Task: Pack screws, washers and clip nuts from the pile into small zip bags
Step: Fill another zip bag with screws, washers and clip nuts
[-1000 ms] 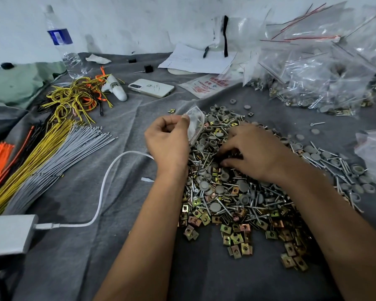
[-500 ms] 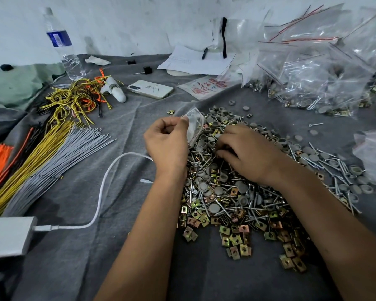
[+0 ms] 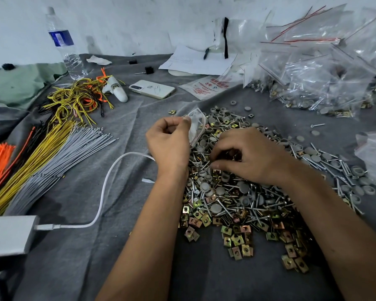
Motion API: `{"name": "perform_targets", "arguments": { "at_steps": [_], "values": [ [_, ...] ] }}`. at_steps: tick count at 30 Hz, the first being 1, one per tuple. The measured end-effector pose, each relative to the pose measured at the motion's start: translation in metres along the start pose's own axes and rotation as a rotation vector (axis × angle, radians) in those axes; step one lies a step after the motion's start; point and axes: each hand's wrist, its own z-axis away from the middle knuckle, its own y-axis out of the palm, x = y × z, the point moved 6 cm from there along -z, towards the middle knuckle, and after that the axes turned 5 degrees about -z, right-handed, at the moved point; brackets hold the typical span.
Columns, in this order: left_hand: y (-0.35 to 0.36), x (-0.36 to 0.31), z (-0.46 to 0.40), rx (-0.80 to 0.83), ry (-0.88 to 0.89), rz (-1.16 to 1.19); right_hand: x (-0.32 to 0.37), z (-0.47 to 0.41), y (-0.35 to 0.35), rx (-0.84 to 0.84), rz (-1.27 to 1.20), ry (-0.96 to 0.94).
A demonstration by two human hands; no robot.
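Over the hardware pile, I see L hand pinching a small zip bag; R hand beside it, fingers curled into the pile, grip unclear.

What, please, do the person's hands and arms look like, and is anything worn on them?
Both the left hand and the right hand are bare: no gloves, rings, watch or bracelets show. Both forearms are bare up to the picture's lower edge, with no sleeve in view. The fingernails look short.

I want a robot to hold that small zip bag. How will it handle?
The small zip bag, pinched by the left hand, looks thin and crumpled, so probably floppy and very light. Its glossy film may be slippery; its mouth likely won't stay open unaided.
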Motion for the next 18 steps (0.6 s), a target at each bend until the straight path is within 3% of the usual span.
{"name": "perform_targets", "arguments": {
  "at_steps": [4, 10, 12, 16, 18],
  "values": [
    [0.0, -0.001, -0.001, -0.001, 0.007, 0.001, 0.0, 0.001, 0.017, 0.233, -0.021, 0.055],
    [0.0, -0.001, -0.001, 0.006, 0.012, -0.013, -0.003, 0.002, 0.017, 0.234, -0.026, 0.072],
    [0.001, -0.002, -0.001, 0.034, 0.025, -0.046, -0.002, 0.001, 0.007, 0.083, -0.118, 0.084],
    [0.013, -0.005, 0.004, 0.256, 0.071, -0.127, 0.009, 0.001, -0.025, -0.444, -0.152, -0.023],
    [0.017, -0.006, 0.007, 0.321, 0.079, -0.154, 0.013, -0.002, -0.028, -0.523, -0.106, -0.048]
  ]
}}
